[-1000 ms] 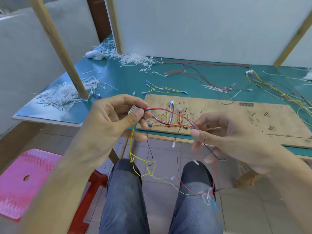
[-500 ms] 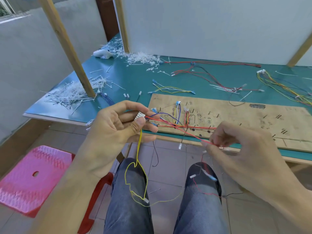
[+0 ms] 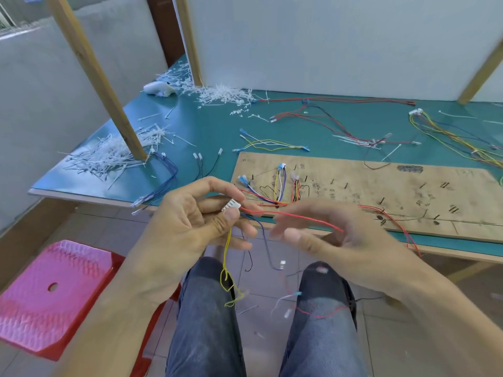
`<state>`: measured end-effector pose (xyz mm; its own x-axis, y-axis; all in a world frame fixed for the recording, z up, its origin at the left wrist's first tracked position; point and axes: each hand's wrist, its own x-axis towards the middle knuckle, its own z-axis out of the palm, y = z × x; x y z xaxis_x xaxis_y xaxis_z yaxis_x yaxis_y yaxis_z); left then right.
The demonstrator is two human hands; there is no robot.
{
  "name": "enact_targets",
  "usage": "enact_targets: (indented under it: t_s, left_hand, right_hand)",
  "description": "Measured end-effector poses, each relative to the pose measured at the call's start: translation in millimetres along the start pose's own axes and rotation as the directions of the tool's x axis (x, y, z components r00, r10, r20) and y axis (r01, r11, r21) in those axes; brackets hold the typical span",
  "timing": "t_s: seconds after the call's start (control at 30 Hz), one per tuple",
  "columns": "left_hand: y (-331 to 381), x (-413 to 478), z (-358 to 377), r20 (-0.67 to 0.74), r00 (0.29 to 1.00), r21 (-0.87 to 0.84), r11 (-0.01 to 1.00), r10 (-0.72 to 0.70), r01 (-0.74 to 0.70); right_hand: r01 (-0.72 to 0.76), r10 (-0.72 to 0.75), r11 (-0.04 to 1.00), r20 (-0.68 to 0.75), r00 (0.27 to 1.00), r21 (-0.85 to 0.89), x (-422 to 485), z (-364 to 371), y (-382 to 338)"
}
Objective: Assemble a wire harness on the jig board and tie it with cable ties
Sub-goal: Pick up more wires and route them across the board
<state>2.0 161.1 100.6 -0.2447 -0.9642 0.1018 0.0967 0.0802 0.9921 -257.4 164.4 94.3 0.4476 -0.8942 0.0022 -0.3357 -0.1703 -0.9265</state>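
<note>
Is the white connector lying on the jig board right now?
No, the left hand pinches the white connector in the air, short of the jig board.

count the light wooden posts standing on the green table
3: left post standing in a pile of white cable ties, back post at the far corner, right post at the frame edge. Others may be out of view.

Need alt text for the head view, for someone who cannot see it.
A person's left hand pinches a white connector trailing coloured wires above their lap; the red wire stretches to the blurred right hand. Beyond lies a jig board with routed wires on a teal table strewn with cable ties.
</note>
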Motion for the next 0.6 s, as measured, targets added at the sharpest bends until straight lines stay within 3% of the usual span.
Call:
enact_targets:
  t_s: [0.07, 0.13, 0.27, 0.4, 0.6]
  left_hand:
    - [-3.1, 2.0, -2.2, 0.001, 1.000, -0.019, 1.000, -0.002, 0.002]
    - [-6.7, 1.9, -5.6, 0.007, 1.000, -0.052, 0.999, -0.014, 0.015]
    - [-15.1, -0.5, -9.4, 0.090, 0.995, -0.179, 0.983, -0.029, 0.045]
    - [-22.0, -0.6, -13.5, 0.151, 0.989, -0.220, 0.974, -0.012, 0.046]
    - [-44.2, 4.5, -23.7, -0.061, 0.994, 0.060, 0.994, -0.087, 0.090]
  right_hand:
    - [-0.008, -0.001, 0.996, 0.095, 0.995, 0.093, 4.7, 7.6, 3.6]
    - [-0.012, 0.000, 0.989, 0.082, 0.997, 0.148, 8.5, 12.9, 7.2]
    - [0.083, -0.083, 0.997, -0.021, 0.996, -0.013, 18.4, 26.0, 12.9]
    - [0.112, -0.114, 0.993, 0.118, 0.986, 0.022, 21.0, 38.1, 14.7]
    - [0.017, -0.017, 1.000, 0.039, 0.999, -0.006, 18.8, 28.9, 29.8]
